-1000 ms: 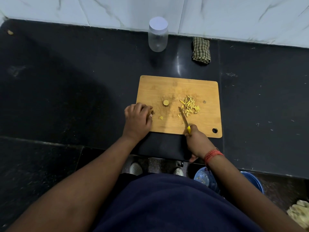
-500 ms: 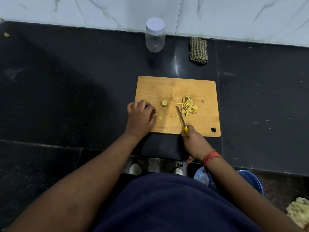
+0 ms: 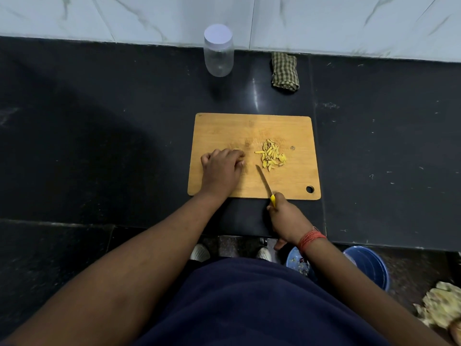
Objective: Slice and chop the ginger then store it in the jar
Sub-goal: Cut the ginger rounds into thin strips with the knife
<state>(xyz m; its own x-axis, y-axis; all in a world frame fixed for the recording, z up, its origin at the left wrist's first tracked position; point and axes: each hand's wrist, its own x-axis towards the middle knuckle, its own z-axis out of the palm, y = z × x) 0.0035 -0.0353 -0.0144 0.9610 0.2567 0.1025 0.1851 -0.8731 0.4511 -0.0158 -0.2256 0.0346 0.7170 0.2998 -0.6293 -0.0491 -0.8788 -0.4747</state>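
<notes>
1. Ginger strips [image 3: 270, 156] piled on board [image 3: 287, 181], just right of L hand [image 3: 222, 167]; slicing partly done.
2. L hand fingers curled, knuckles up on board; whether it holds a piece: cannot tell.
3. R hand [image 3: 287, 217] grips knife [image 3: 264, 182] handle; blade tip near pile.
4. Jar [image 3: 218, 51], lid on, well beyond both hands; appears empty; finer chopping and storing left.

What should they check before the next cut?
1. Board flat on counter: ok.
2. Right hand grips knife: ok.
3. Blade apart from left hand: ok.
4. Slice held under left hand: cannot tell, the fingers hide it.
5. Chopped pile out of the blade's way: ok.
6. Jar open for storing: not ok, lid on.
</notes>
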